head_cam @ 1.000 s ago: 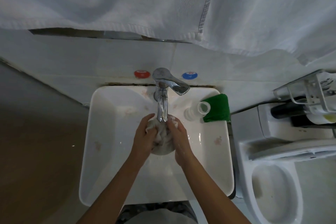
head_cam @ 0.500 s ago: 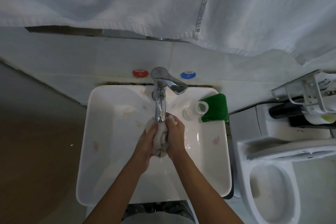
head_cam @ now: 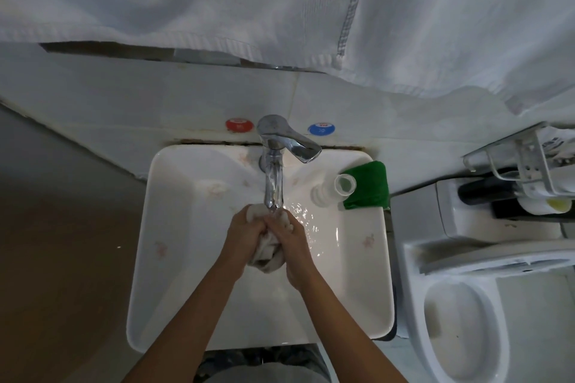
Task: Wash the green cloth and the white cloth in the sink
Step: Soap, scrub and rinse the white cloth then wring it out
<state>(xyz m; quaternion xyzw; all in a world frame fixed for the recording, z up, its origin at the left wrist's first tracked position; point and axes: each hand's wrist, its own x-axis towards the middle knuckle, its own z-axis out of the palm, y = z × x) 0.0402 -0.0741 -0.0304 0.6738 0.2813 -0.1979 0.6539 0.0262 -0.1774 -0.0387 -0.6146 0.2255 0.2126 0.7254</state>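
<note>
Over the sink point(head_cam: 174, 258), the person's left hand point(head_cam: 245, 235) and right hand point(head_cam: 291, 238) squeeze the white cloth point(head_cam: 268, 253) under the running tap point(head_cam: 273, 186). The green cloth point(head_cam: 368, 185) waits on the sink's back-right corner, probably next for washing.

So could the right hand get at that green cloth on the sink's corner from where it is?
Probably yes, once it lets go. The right hand grips the white cloth; the green cloth lies uncovered nearby, with only a small clear bottle leaning beside it.
</note>
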